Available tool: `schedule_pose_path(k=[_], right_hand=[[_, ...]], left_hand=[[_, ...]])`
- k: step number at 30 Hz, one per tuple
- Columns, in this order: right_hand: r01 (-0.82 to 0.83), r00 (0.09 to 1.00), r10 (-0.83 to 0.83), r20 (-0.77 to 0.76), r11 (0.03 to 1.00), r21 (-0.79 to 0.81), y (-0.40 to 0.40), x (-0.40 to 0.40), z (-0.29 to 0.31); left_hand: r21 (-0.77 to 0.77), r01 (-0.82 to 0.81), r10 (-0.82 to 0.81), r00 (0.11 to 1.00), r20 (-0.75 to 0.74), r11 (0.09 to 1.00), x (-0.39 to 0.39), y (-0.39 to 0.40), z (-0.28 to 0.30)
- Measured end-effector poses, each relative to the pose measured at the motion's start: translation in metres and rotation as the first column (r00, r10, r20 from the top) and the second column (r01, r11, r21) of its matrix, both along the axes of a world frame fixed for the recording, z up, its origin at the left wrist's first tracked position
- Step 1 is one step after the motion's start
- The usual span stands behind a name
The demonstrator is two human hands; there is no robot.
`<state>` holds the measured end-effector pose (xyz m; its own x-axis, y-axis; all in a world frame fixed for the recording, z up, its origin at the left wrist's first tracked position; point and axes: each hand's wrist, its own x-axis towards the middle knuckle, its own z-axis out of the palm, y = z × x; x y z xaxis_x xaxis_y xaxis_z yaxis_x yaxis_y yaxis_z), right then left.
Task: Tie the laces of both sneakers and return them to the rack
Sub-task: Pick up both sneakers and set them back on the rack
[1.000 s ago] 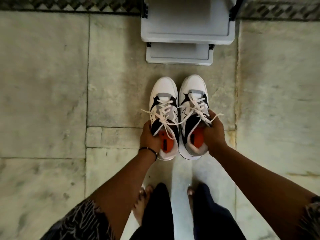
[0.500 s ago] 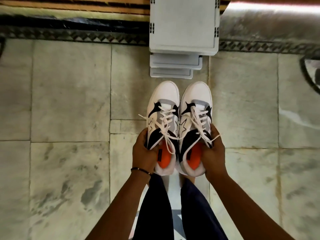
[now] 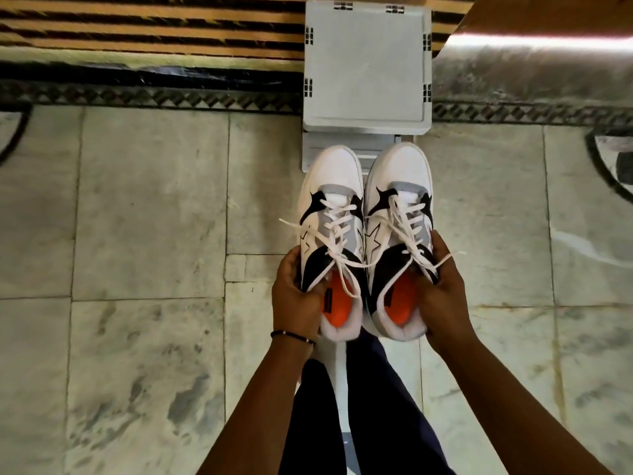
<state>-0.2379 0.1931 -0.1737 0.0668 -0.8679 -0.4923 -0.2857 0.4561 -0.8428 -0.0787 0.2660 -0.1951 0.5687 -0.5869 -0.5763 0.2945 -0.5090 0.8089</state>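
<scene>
Sneakers are both up off the floor right now, one per hand, toes aimed at the rack (image 3: 366,63) dead ahead. Going left to right: left hand (image 3: 297,296) is curled around the outer side of the left sneaker (image 3: 330,214) near the collar, thumb hooked over the rim by the orange insole, so the shoe hangs level and doesn't tip. Its laces (image 3: 329,241) look knotted but pretty floppy, with one end sticking out to the left. The two shoes are pressed side by side, touching along the middle, which I'd guess is so they go in as a pair. Right sneaker (image 3: 399,207) gets the mirror grip: right hand (image 3: 442,296) wrapped on its outer side, and a lace end pokes out past the fingers. Rack's top shelf looks bare, lower shelves are half hidden behind the toes. Marble floor (image 3: 144,207) underneath, well below the soles I think.
</scene>
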Motion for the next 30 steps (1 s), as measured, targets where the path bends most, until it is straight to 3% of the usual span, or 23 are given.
schedule_pose_path(k=[17,30], right_hand=[[-0.022,1.000,0.022,-0.006,1.000,0.014,-0.233,0.042,-0.026],[-0.133,0.988,0.134,-0.075,0.991,0.011,-0.331,0.088,-0.081]], left_hand=[[0.036,0.019,-0.023,0.991,0.131,0.999,0.042,-0.232,-0.019],[0.086,0.026,-0.044,0.977,0.207,0.996,0.083,-0.329,-0.067]])
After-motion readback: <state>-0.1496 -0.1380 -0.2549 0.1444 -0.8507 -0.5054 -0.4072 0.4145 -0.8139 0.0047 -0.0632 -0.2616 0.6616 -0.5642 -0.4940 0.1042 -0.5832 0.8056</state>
